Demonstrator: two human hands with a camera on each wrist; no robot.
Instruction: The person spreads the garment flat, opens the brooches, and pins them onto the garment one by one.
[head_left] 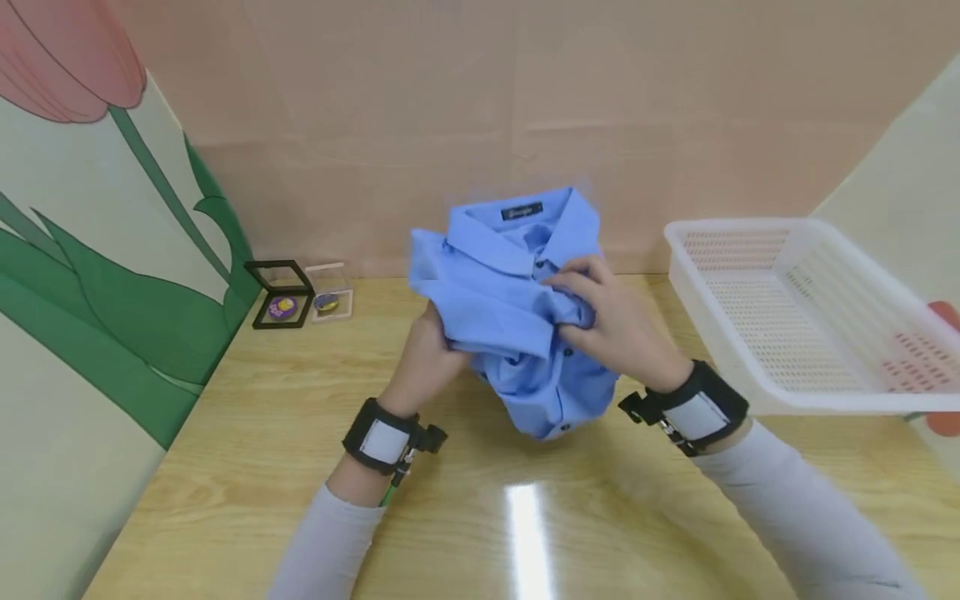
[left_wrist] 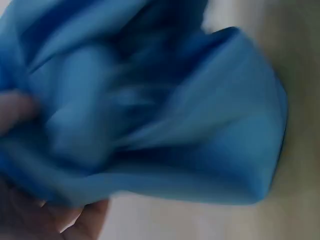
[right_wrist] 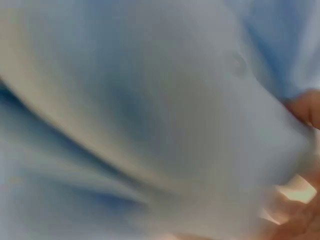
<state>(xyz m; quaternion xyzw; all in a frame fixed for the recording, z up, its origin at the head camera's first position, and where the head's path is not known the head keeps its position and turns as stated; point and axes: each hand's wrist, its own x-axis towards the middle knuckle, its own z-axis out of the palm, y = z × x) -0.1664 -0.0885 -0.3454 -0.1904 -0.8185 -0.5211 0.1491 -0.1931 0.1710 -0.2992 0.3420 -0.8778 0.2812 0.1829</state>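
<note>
The left hand (head_left: 425,362) is gripping a bunched edge of a blue shirt (head_left: 498,312), with digits showing both on and beneath the cloth in the left wrist view; the right hand (head_left: 618,321) is pinching the shirt's front beside the row of buttons (head_left: 567,352), thumb below and fingers above; this hold from opposing sides is presumably serving to support the loose, folding fabric, since either hand alone would probably be letting it sag; the right wrist view is blurring too much to be showing the pinch fully. The shirt is lying between the hands, at about two o'clock from the left grip and nine o'clock from the right; its collar (head_left: 487,242) is pointing toward twelve, the dark label (head_left: 522,211) facing the wearer of the head camera; whether the hem is touching the table (head_left: 247,467) is remaining unclear. Farther out, a white basket (head_left: 862,402) is standing at three o'clock, open side up, apart from the shirt; at nine o'clock a black case (head_left: 279,324) and a clear case (head_left: 343,305) are sitting side by side, lids raised, apparently for displaying their small round contents.
</note>
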